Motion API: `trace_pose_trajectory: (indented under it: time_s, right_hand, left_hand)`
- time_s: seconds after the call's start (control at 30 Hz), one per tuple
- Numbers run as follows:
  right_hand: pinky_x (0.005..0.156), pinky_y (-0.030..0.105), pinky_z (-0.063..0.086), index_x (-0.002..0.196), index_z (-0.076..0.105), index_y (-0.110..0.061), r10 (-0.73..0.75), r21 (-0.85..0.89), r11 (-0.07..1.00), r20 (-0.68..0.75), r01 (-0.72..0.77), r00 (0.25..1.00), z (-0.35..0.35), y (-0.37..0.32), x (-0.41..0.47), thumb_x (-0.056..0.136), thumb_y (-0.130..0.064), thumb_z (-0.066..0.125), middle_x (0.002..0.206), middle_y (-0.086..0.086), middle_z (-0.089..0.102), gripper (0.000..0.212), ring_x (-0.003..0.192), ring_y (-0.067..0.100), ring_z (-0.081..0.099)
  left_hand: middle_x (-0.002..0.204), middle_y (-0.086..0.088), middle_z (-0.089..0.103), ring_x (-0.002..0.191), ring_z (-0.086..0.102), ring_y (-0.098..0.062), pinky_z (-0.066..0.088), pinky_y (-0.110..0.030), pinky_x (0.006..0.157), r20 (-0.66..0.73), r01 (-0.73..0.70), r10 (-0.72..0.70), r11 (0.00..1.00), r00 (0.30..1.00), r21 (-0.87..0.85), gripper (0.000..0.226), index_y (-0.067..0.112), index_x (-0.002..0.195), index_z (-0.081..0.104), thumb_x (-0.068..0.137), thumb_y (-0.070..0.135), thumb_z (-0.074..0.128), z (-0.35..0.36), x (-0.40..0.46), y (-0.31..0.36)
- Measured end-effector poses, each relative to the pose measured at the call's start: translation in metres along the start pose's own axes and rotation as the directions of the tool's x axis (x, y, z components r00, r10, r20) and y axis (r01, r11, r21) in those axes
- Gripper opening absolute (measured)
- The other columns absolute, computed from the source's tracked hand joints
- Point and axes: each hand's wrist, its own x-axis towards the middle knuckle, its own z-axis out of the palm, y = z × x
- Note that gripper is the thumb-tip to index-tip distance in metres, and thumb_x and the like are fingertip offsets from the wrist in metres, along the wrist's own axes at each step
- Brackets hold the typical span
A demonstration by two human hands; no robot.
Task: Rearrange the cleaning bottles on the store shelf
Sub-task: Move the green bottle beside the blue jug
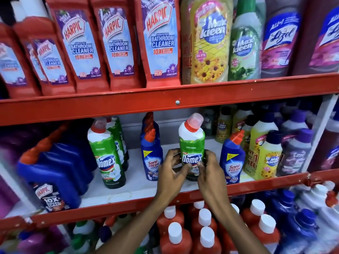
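Gripping the green Domex bottle (192,143) low on its label, you are closing both hands around it: your left hand (174,168) is wrapping the one side and your right hand (211,171) the other, fingertips (187,166) curling onto the front of the label and nearly meeting there. The bottle is standing upright on the white middle shelf (139,184), its red cap (194,121) rising well above your knuckles.

You are holding it near the base, so the tall neck is free to sway; a quick push could be tipping it backward toward the small Max Kleen bottles (222,128) behind your right fingers. Just beside your right knuckles a blue Sani Fresh bottle (232,160) is standing, and another Sani Fresh bottle (151,158) is sitting close by your left knuckles. Sliding sideways risks nudging either one over. Lifting straight up risks the cap striking the red shelf rail (165,105) overhead. The slick label could also be slipping under your fingertips.
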Motion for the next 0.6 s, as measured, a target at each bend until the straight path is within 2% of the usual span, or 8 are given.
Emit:
trace_pose_trajectory:
  time_s: [0.03, 0.1, 0.17, 0.2, 0.33, 0.43, 0.53, 0.6]
  right_hand:
    - [0.068, 0.008, 0.043, 0.130, 0.047, -0.016, -0.041, 0.019, 0.999, -0.010, 0.041, 0.999, 0.001, -0.006, -0.007, 0.099, -0.013, 0.050, 0.114, 0.000, 0.067, 0.031, 0.088, 0.008, 0.063]
    - [0.079, 0.007, 0.045, 0.132, 0.047, -0.019, -0.126, 0.046, 0.991, -0.041, 0.128, 0.991, 0.004, -0.022, -0.019, 0.100, -0.019, 0.049, 0.120, -0.002, 0.065, 0.032, 0.098, 0.008, 0.061]
    - [0.090, 0.027, 0.051, 0.132, 0.047, -0.021, -0.185, 0.069, 0.980, -0.037, 0.187, 0.982, 0.015, -0.042, -0.031, 0.101, -0.025, 0.048, 0.125, 0.000, 0.065, 0.031, 0.110, 0.017, 0.062]
    - [0.091, 0.031, 0.051, 0.133, 0.047, -0.021, -0.204, 0.082, 0.975, -0.018, 0.204, 0.979, 0.023, -0.052, -0.037, 0.101, -0.028, 0.047, 0.125, -0.001, 0.065, 0.032, 0.112, 0.018, 0.062]
    - [0.087, 0.008, 0.044, 0.135, 0.046, -0.022, -0.233, 0.154, 0.964, 0.083, 0.218, 0.969, 0.060, -0.089, -0.052, 0.101, -0.028, 0.048, 0.127, -0.004, 0.064, 0.035, 0.110, 0.013, 0.062]
    - [0.087, 0.014, 0.049, 0.133, 0.047, -0.022, -0.247, 0.217, 0.953, 0.154, 0.211, 0.957, 0.092, -0.109, -0.058, 0.099, -0.019, 0.051, 0.123, -0.004, 0.067, 0.034, 0.107, 0.011, 0.064]
    - [0.090, 0.023, 0.053, 0.132, 0.046, -0.021, -0.244, 0.245, 0.950, 0.204, 0.192, 0.948, 0.122, -0.120, -0.063, 0.097, -0.015, 0.052, 0.123, -0.002, 0.067, 0.036, 0.110, 0.010, 0.064]
    - [0.088, 0.019, 0.053, 0.131, 0.045, -0.018, -0.236, 0.233, 0.955, 0.238, 0.181, 0.942, 0.138, -0.122, -0.065, 0.096, -0.013, 0.053, 0.122, 0.001, 0.067, 0.036, 0.109, 0.009, 0.065]
  left_hand:
    - [0.123, 0.000, 0.074, 0.116, 0.069, -0.008, 0.060, -0.024, 0.091, -0.015, -0.016, 0.015, 1.000, 1.000, -0.022, 0.041, 0.017, 0.124, 0.056, 0.087, 0.011, 0.075, -0.009, -0.008, 0.005]
    - [0.116, 0.002, 0.076, 0.111, 0.071, -0.008, 0.058, -0.018, 0.085, -0.057, -0.053, 0.051, 0.998, 0.997, -0.040, 0.039, 0.017, 0.122, 0.057, 0.087, 0.011, 0.075, -0.030, -0.022, 0.016]
    - [0.109, 0.008, 0.078, 0.104, 0.072, -0.006, 0.055, -0.015, 0.081, -0.114, -0.072, 0.069, 0.997, 0.991, -0.024, 0.038, 0.019, 0.120, 0.059, 0.087, 0.012, 0.076, -0.056, -0.035, 0.025]
    - [0.109, 0.011, 0.077, 0.104, 0.072, -0.004, 0.055, -0.015, 0.082, -0.142, -0.073, 0.072, 0.997, 0.987, -0.004, 0.037, 0.022, 0.119, 0.060, 0.087, 0.013, 0.076, -0.070, -0.041, 0.028]
    - [0.110, 0.011, 0.077, 0.106, 0.072, -0.008, 0.058, -0.026, 0.089, -0.235, -0.064, 0.083, 0.994, 0.968, 0.086, 0.035, 0.029, 0.118, 0.061, 0.088, 0.018, 0.076, -0.130, -0.059, 0.027]
    - [0.112, 0.016, 0.075, 0.107, 0.071, -0.004, 0.056, -0.021, 0.090, -0.281, -0.054, 0.091, 0.989, 0.956, 0.137, 0.036, 0.032, 0.119, 0.061, 0.089, 0.018, 0.075, -0.169, -0.066, 0.022]
    - [0.113, 0.016, 0.076, 0.108, 0.070, -0.002, 0.058, -0.027, 0.090, -0.300, -0.006, 0.070, 0.978, 0.951, 0.208, 0.038, 0.029, 0.123, 0.060, 0.089, 0.019, 0.074, -0.197, -0.071, 0.012]
    - [0.114, 0.015, 0.075, 0.108, 0.070, 0.000, 0.059, -0.033, 0.092, -0.309, 0.028, 0.047, 0.972, 0.950, 0.232, 0.040, 0.028, 0.126, 0.059, 0.090, 0.019, 0.074, -0.208, -0.073, 0.004]
